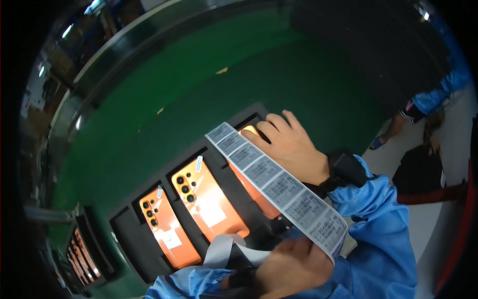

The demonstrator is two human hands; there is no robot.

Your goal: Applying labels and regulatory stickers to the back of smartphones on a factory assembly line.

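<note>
A long strip of white printed labels [273, 180] stretches diagonally in front of me. Its near end is in my left hand [294, 271], which is closed and slightly blurred. White backing paper [220, 250] loops beside that hand. My right hand [298, 154] has its fingers apart over the top of an orange phone [254, 193], one finger against its upper end; the strip partly covers this phone. Two more orange phones, a middle one [211, 202] and a left one [169, 226], lie back-up in the black tray [132, 236], each with a white sticker and small tab.
Under the tray runs a green conveyor belt [174, 119] with a metal side rail [124, 37] beyond. A second black tray of orange phones [82, 256] sits at the far left. Another person's blue-sleeved arm [428, 102] shows at right, near a dark seat [418, 172].
</note>
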